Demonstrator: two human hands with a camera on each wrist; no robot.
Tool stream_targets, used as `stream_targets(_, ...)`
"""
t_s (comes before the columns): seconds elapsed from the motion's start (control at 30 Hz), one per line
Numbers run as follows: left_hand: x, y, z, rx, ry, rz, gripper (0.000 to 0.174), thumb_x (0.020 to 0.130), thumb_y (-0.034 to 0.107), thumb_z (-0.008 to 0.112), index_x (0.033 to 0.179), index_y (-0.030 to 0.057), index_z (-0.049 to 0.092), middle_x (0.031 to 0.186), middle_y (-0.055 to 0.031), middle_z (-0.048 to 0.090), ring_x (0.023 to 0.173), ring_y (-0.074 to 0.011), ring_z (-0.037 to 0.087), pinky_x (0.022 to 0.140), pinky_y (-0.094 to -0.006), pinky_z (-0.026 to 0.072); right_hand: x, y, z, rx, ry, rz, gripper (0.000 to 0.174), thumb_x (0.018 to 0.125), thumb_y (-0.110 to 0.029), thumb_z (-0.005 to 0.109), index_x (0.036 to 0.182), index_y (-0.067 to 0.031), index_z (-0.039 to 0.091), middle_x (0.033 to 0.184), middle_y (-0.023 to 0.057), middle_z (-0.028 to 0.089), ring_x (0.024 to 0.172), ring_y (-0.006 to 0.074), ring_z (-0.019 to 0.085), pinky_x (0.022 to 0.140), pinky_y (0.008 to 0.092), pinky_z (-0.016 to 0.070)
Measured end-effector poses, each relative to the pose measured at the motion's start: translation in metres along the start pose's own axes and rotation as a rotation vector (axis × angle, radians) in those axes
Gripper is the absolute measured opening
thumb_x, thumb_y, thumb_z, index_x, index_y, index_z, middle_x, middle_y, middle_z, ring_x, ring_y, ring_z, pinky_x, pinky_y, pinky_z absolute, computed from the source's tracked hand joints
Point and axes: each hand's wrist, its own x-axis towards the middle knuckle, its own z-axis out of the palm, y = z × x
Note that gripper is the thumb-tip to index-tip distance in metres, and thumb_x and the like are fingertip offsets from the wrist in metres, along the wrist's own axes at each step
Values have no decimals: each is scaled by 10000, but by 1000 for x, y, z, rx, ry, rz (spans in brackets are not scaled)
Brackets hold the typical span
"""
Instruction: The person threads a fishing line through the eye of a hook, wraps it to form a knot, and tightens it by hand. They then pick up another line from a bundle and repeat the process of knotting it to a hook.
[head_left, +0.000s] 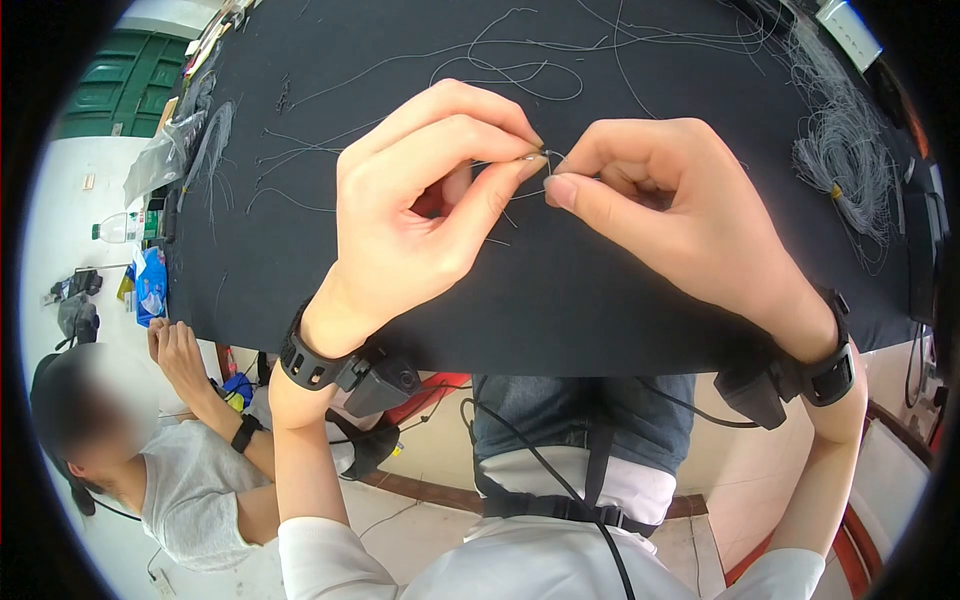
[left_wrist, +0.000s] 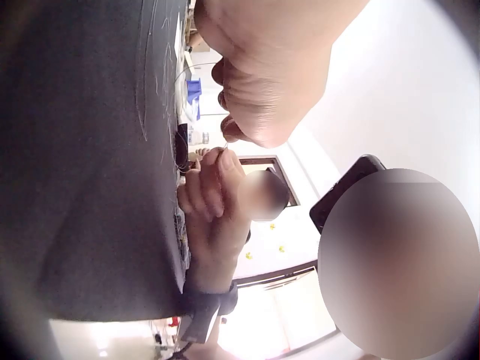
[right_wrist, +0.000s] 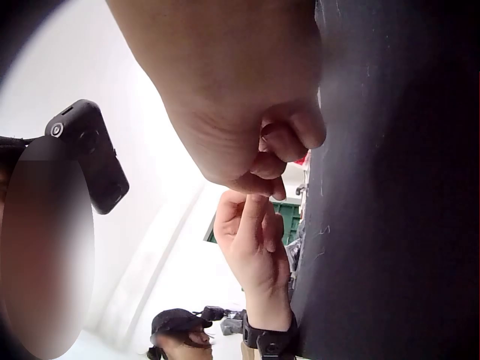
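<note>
Where the two hands meet above the black table [head_left: 560, 310], one thin grey strand [head_left: 548, 156] is held, just toward 12 o'clock from the centre of the head view.

- Strand: hair-fine, pale grey, faintly glinting, bent into a small curl between the fingertips. Its ends are hidden by the fingers.
- Left hand [head_left: 420, 190]: thumb and forefinger are pressed together on the strand from the 9 o'clock side; the other fingers are curled behind them.
- Right hand [head_left: 680, 215]: thumb and forefinger are pinched on the same strand from the 3 o'clock side; the remaining fingers are folded into the palm. The two sets of fingertips are nearly touching.
- Counted: two hands, one strand in the pinch, two wrist straps [head_left: 310, 362].
- One tangled bundle [head_left: 845, 160] of similar grey strands is seen at 2 o'clock on the table.
- Loose strands [head_left: 520, 70] are scattered at 12 o'clock; they overlap too much to be counted.
- One bottle [head_left: 118, 228] is noted at 9 o'clock, off the table.
- One second person [head_left: 190, 480] is seated at 8 o'clock.
</note>
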Motion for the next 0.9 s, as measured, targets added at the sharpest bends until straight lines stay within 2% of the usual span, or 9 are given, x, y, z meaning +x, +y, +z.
stream_targets(0.2,3,2,4,49,-37,15,123,689,-100,617,769,-7,615,845,-59,600,507,-39,407,432,-173,294,-1,-5,-5,-167,5,-111,130,827,-93,583,772,25,582,540,-51,445,502,-1,360,439,187,250)
stream_targets(0.4,4,-1,5,27,-63,92,125,673,-101,620,755,-8,603,812,-59,588,504,-53,411,435,-181,299,1,-7,-11,-55,6,-41,133,850,-90,554,809,34,574,646,-22,506,602,1,431,521,163,327)
stream_targets(0.6,2,0,5,-38,-99,39,121,669,-97,632,748,-11,600,802,-57,586,515,-61,411,440,-186,299,1,-5,-9,96,-106,-5,140,858,-88,544,833,41,588,695,-6,553,635,11,458,562,164,360)
stream_targets(0.7,2,-1,5,-41,-110,72,119,674,-87,640,761,-11,613,804,-61,588,514,-62,409,438,-188,294,3,1,-9,126,-100,-17,163,855,-129,553,841,24,606,718,-7,574,618,4,447,538,160,344)
stream_targets(0.9,1,-2,5,-80,-104,51,110,695,-73,637,777,0,636,845,-67,615,544,-53,460,442,-180,311,5,-1,-13,202,13,65,236,851,-243,554,837,-19,628,541,-66,418,475,2,291,436,188,193)
